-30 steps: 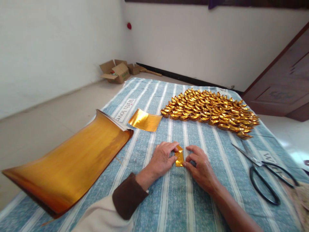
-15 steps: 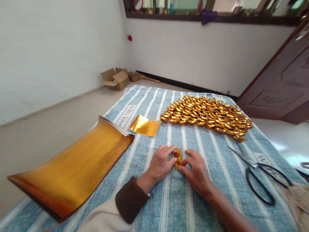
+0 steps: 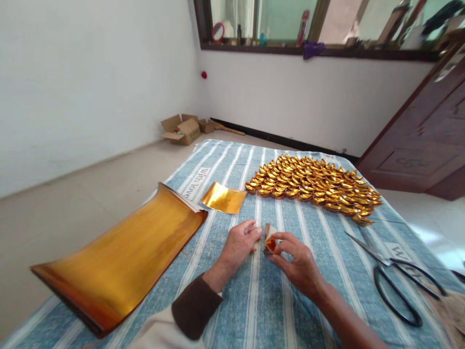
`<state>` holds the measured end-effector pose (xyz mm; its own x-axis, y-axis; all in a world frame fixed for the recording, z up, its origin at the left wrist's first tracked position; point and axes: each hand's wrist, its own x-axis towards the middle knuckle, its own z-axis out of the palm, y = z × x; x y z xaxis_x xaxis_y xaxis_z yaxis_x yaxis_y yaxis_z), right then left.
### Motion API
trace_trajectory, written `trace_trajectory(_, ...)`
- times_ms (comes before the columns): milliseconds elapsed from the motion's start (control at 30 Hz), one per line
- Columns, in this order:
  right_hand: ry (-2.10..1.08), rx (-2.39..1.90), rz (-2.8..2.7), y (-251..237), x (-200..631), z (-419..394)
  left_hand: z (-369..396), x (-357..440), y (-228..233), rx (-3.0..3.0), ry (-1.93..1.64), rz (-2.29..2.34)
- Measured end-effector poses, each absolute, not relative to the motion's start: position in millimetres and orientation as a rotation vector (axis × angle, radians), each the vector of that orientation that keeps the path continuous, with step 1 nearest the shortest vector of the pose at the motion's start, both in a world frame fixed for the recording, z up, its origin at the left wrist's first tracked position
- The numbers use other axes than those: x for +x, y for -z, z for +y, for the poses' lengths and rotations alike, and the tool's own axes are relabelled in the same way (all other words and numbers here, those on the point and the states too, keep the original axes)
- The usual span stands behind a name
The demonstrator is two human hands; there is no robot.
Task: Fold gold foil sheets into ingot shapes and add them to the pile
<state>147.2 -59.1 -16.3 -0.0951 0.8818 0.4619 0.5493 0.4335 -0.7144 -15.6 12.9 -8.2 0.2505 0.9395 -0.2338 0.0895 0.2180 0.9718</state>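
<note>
My right hand [image 3: 298, 259] pinches a small, partly folded piece of gold foil paper [image 3: 270, 244] between thumb and fingers. A pale underside shows on the paper's upper part. Just left of it, my left hand [image 3: 240, 245] rests low over the cloth, fingers loosely bent and holding nothing; a narrow gap separates it from the paper. Ahead lies a single curved gold foil sheet [image 3: 224, 198]. On the left is a large stack of gold foil paper [image 3: 127, 257]. Many folded gold paper ingots [image 3: 312, 182] stand packed together at the far right.
A blue and white striped cloth [image 3: 240, 310] covers the table. Scissors [image 3: 388, 263] with black handles lie spread on the right side. Beyond the table, an open cardboard box [image 3: 180, 130] stands on the floor by the wall. A brown wooden panel [image 3: 417, 140] rises at the right.
My left hand has let go of the paper and drawn slightly left. My right hand still pinches the paper, which is now turned to show its pale side. The view has tilted up.
</note>
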Motion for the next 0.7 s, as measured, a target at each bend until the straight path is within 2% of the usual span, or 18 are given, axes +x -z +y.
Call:
trace_trajectory(167,-0.191,-1.047,-2.008,0.3,138.0,-54.1,9.5,-25.6,-3.1,0.95,-0.529,1.013)
trace_trajectory(333,0.018,-1.021,-2.043,7.8,129.4,-54.1,9.7,-28.9,4.1,0.769,-0.565,0.834)
trace_trajectory(700,-0.222,-1.218,-1.686,35.1,132.0,-54.1,7.9,-26.3,8.6,0.737,-0.693,0.879)
